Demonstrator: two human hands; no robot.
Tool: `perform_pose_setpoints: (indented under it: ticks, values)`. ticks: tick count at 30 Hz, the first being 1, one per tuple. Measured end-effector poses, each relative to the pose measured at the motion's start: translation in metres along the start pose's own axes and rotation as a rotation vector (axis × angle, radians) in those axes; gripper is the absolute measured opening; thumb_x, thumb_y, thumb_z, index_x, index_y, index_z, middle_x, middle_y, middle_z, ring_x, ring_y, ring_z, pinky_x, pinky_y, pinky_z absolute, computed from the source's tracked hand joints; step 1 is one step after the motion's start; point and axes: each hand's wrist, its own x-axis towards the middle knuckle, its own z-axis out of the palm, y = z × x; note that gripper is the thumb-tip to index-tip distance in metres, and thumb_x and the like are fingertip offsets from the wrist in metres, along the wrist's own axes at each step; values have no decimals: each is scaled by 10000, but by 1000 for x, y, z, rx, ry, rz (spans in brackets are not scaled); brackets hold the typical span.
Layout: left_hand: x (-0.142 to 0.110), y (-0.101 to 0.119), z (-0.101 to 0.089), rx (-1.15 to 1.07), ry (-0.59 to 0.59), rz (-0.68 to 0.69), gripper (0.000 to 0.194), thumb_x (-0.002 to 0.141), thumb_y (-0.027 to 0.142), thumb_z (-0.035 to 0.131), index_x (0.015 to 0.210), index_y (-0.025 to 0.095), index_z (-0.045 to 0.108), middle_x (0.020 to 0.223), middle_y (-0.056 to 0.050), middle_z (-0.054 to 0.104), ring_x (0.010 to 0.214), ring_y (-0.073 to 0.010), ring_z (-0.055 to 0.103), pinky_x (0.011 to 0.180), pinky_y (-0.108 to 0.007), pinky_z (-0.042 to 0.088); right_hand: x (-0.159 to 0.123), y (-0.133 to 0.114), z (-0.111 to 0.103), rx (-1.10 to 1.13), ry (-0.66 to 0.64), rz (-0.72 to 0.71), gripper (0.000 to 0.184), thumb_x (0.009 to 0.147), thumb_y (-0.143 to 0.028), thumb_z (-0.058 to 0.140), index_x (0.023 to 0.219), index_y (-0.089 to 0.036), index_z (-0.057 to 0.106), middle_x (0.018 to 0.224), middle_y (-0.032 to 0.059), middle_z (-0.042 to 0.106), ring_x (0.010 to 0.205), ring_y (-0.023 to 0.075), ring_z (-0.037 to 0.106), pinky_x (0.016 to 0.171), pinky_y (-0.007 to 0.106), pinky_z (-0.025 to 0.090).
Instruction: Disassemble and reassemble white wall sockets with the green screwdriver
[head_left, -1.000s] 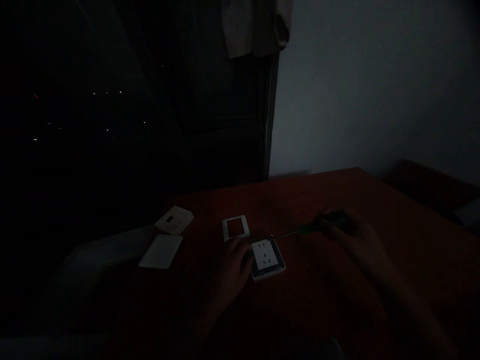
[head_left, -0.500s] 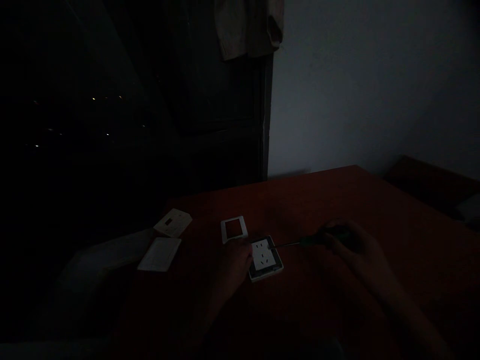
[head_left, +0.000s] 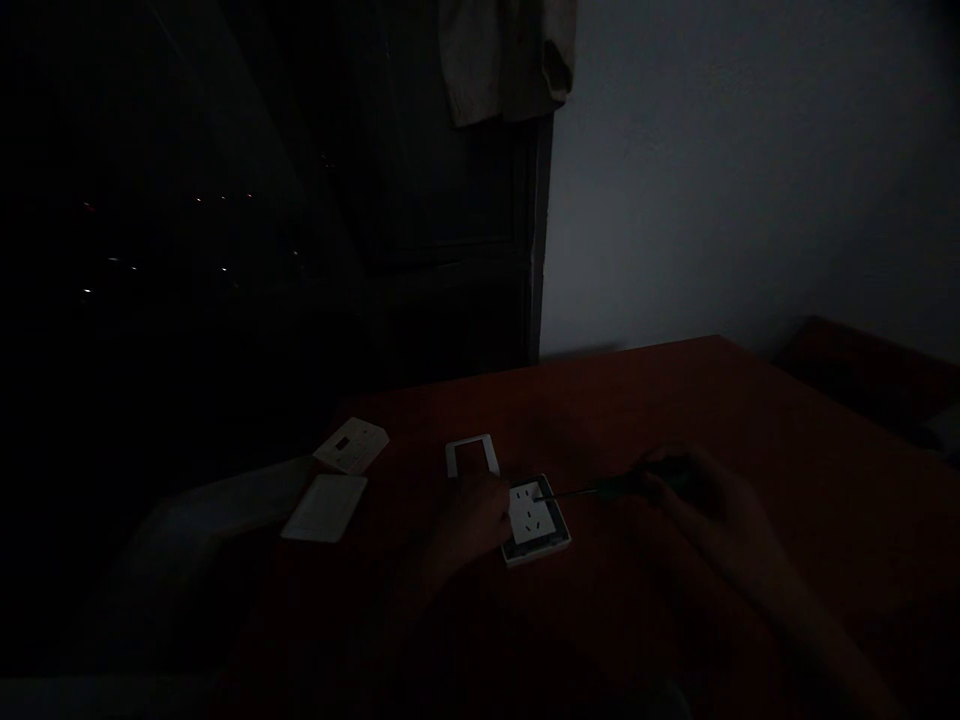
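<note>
On the dark red table lies a wall socket [head_left: 532, 518], its white face with slots set in a dark surround. My left hand [head_left: 471, 520] is closed at the socket's left edge, its fingers curled there and partly lost in shadow. My right hand [head_left: 712, 505] grips a screwdriver [head_left: 613, 487] by its green handle. The thin shaft points left, and its tip meets the right side of the white face. Just behind my left hand lies a white cover frame [head_left: 491, 455], partly hidden by that hand.
At the left of the table [head_left: 637, 400] lie a flat white plate [head_left: 325, 508] and a pale piece with a small dark opening [head_left: 351, 446]. A dark window [head_left: 225, 230] stands behind, beside a grey wall [head_left: 735, 180]. Cloth [head_left: 499, 60] hangs above.
The view has shifted slightly, moving the scene a little right. My left hand covers more of the cover frame's near side. The screwdriver tip stays on the socket.
</note>
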Motion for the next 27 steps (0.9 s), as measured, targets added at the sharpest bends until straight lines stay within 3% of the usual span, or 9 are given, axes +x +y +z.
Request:
perform_pose_setpoints:
  ticks: [14,27]
  values:
    - [-5,-16,16,-132,55,18,99,883,170,489,870,191,585,940,-43,655,889,-191,606,763,-289,458,3,-8,2,-12,2,-42,179,857,-348,557,976,-216,574,944,54,675,828,199,653,689,301,516]
    - [-2,-20,14,-212,16,-8,167,897,177,446,839,207,600,869,-20,645,811,-171,597,680,-254,432,15,-58,16,-60,-151,-264,127,841,-222,554,968,-222,554,862,11,659,741,153,626,647,264,477]
